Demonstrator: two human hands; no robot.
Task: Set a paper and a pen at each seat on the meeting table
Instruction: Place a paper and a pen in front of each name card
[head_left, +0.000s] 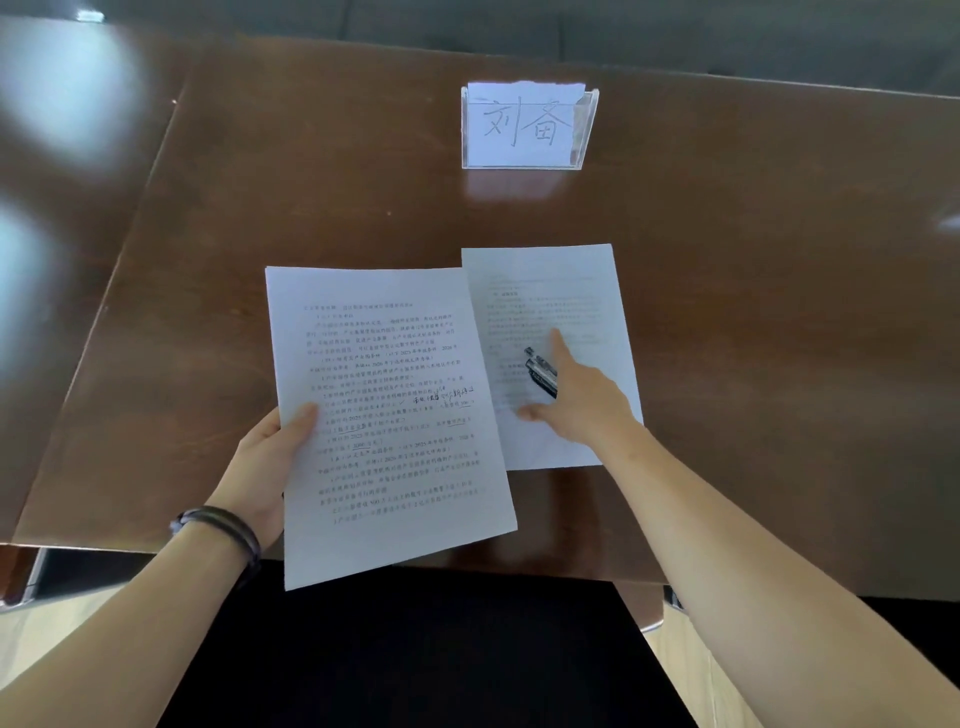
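A person's left hand (262, 457) holds a white printed sheet with handwritten black notes (384, 415) by its left edge, thumb on top, above the near edge of the dark brown wooden bench (311, 182). Just right of that grip, a second white printed sheet (556, 312) lies flat on the bench. The right hand (582, 400) presses it with forefinger outstretched while gripping black-and-silver pens (540, 371); a clear acrylic name stand (527, 127) sits beyond.
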